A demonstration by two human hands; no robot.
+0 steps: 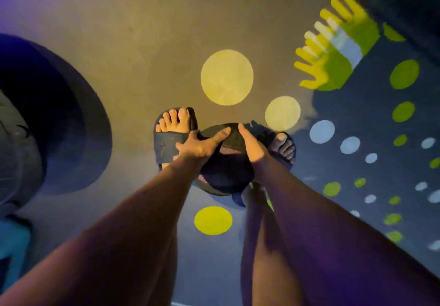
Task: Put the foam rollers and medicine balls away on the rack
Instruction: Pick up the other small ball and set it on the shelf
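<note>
A dark, round medicine ball (226, 162) sits low between my feet, just above the floor. My left hand (200, 146) presses on its left side with fingers spread over the top. Against its right side lies my right hand (252, 148), thumb pointing up. Both hands grip the ball together. Its underside is hidden by my arms. No rack or foam roller shows clearly in this view.
My feet in dark sandals (175, 129) stand on the grey floor (142, 43), which carries painted yellow, green and white dots and handprints (333, 50). A large dark round object (54, 115) fills the left edge. Something blue (12, 241) lies at the lower left.
</note>
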